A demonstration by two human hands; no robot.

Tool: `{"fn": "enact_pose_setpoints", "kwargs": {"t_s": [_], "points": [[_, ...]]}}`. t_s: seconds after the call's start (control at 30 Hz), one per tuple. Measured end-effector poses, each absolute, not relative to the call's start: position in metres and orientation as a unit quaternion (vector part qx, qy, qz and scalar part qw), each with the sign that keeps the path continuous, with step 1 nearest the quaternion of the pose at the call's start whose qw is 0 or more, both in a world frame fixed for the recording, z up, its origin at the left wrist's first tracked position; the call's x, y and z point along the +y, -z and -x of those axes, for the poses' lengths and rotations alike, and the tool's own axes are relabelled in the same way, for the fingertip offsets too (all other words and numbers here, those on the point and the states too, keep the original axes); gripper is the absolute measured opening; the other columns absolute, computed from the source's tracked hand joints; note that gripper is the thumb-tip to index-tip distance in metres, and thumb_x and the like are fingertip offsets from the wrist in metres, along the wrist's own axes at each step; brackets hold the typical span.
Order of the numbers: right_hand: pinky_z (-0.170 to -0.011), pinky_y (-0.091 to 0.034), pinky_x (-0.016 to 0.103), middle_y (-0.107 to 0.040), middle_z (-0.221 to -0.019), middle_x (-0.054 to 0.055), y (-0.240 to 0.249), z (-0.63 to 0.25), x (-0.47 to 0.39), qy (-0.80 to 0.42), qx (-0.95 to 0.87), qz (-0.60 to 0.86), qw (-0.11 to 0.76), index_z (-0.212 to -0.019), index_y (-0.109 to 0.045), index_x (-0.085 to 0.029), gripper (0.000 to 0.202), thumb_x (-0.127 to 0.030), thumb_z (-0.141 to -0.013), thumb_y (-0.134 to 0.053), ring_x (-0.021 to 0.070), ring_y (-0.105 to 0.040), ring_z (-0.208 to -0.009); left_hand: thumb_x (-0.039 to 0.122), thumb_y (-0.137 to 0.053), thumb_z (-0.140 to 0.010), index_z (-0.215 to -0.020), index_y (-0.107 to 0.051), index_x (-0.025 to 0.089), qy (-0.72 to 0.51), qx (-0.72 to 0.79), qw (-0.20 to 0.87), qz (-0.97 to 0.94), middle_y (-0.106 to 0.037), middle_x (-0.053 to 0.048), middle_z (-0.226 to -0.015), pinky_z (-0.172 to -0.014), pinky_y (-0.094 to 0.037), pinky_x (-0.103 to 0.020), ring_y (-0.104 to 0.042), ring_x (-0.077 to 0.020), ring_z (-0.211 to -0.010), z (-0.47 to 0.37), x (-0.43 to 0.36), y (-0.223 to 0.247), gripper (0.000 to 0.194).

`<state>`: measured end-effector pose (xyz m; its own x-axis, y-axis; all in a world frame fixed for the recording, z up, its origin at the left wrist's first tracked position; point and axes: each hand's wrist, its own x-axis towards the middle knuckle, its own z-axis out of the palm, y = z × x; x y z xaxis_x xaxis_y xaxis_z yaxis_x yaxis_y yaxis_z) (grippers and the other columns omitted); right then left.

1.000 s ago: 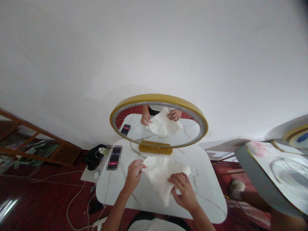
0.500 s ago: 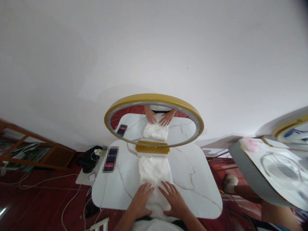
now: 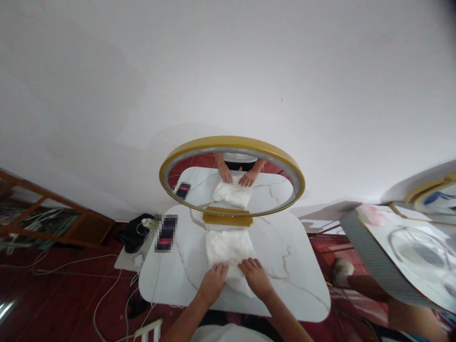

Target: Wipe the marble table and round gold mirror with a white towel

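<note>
A folded white cloth point(image 3: 230, 247) lies on the marble-patterned white table point(image 3: 292, 270) in front of my body. At its near left part, my left hand point(image 3: 215, 279) has its fingers bent together and closed on the fabric. My right hand point(image 3: 255, 276) grips the near right part in the same way, fingers drawn together. A little of the cloth bulges between and below the hands. My fingertips are partly hidden against the fabric. The gold-framed mirror point(image 3: 231, 141) at the back of the table reflects both hands and the cloth.
A pixelated phone-like object point(image 3: 166, 232) lies at the table's left edge, with cables hanging down. To the left are a black bag point(image 3: 133, 235) and a wooden cabinet point(image 3: 85, 228). On the right stand another table point(image 3: 402, 247) and a person's leg point(image 3: 366, 287).
My hands were spread flat on the cloth; now their fingers are drawn in and closed on it. The cloth's near end has come away from my body and up the table.
</note>
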<state>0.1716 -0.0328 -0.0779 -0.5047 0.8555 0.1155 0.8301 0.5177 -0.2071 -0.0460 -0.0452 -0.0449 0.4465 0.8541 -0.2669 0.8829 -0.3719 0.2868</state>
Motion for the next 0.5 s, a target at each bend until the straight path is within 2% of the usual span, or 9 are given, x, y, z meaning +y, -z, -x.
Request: {"fn": "enact_pose_setpoints", "kwargs": {"t_s": [0.13, 0.23, 0.33, 0.4, 0.47, 0.5], "points": [[-0.105, -0.024, 0.042, -0.058, -0.119, 0.002, 0.063, -0.171, -0.019, -0.043, -0.833, 0.533, 0.138, -0.112, -0.057, -0.028, 0.033, -0.016, -0.083, -0.051, 0.0221, -0.043, -0.117, 0.006, -0.041, -0.083, -0.133, -0.041, 0.023, 0.003, 0.574, 0.119, -0.810, -0.052, -0.011, -0.125, -0.083, -0.050, -0.034, -0.055, -0.0225, -0.106, 0.027, -0.050, 0.033, 0.052], [-0.107, -0.020, 0.047, -0.058, -0.118, 0.003, 0.057, -0.173, -0.018, -0.048, -0.801, 0.576, 0.154, -0.110, -0.058, -0.027, 0.034, -0.013, -0.080, -0.050, 0.0241, -0.042, -0.118, 0.011, -0.043, -0.085, -0.132, -0.040, 0.023, -0.005, 0.588, 0.106, -0.802, -0.051, -0.012, -0.123, -0.080, -0.050, -0.035, -0.055, -0.0236, -0.106, 0.014, -0.060, 0.023, 0.049], [-0.104, -0.024, 0.050, -0.058, -0.117, 0.006, 0.056, -0.181, -0.018, -0.072, -0.761, 0.623, 0.163, -0.107, -0.058, -0.025, 0.037, -0.008, -0.075, -0.049, 0.0269, -0.043, -0.117, 0.033, -0.055, -0.082, -0.134, -0.037, 0.023, 0.003, 0.502, 0.208, -0.840, -0.049, -0.012, -0.126, -0.081, -0.049, -0.035, -0.053, -0.0254, -0.108, 0.004, -0.068, 0.011, 0.056], [-0.100, -0.031, 0.047, -0.057, -0.118, 0.006, 0.056, -0.192, -0.019, -0.101, -0.734, 0.650, 0.169, -0.107, -0.058, -0.026, 0.042, -0.005, -0.072, -0.047, 0.0268, -0.043, -0.117, 0.049, -0.060, -0.076, -0.127, -0.043, 0.026, 0.019, 0.395, 0.300, -0.868, -0.054, -0.006, -0.119, -0.082, -0.048, -0.033, -0.055, -0.0225, -0.101, 0.002, -0.070, 0.003, 0.058], [-0.092, -0.039, 0.041, -0.056, -0.119, 0.006, 0.057, -0.205, -0.021, -0.137, -0.699, 0.680, 0.175, -0.110, -0.056, -0.026, 0.045, -0.005, -0.072, -0.042, 0.0243, -0.049, -0.112, 0.050, -0.058, -0.077, -0.119, -0.049, 0.028, 0.015, 0.350, 0.334, -0.875, -0.057, -0.003, -0.113, -0.090, -0.043, -0.034, -0.055, -0.0203, -0.100, 0.006, -0.067, 0.000, 0.049], [-0.088, -0.042, 0.038, -0.056, -0.118, 0.007, 0.058, -0.212, -0.022, -0.156, -0.675, 0.699, 0.179, -0.112, -0.054, -0.025, 0.045, -0.006, -0.075, -0.039, 0.0230, -0.052, -0.107, 0.048, -0.057, -0.078, -0.120, -0.050, 0.029, 0.004, 0.362, 0.326, -0.873, -0.056, -0.003, -0.117, -0.096, -0.039, -0.037, -0.053, -0.0211, -0.106, 0.009, -0.063, -0.001, 0.046]]}}
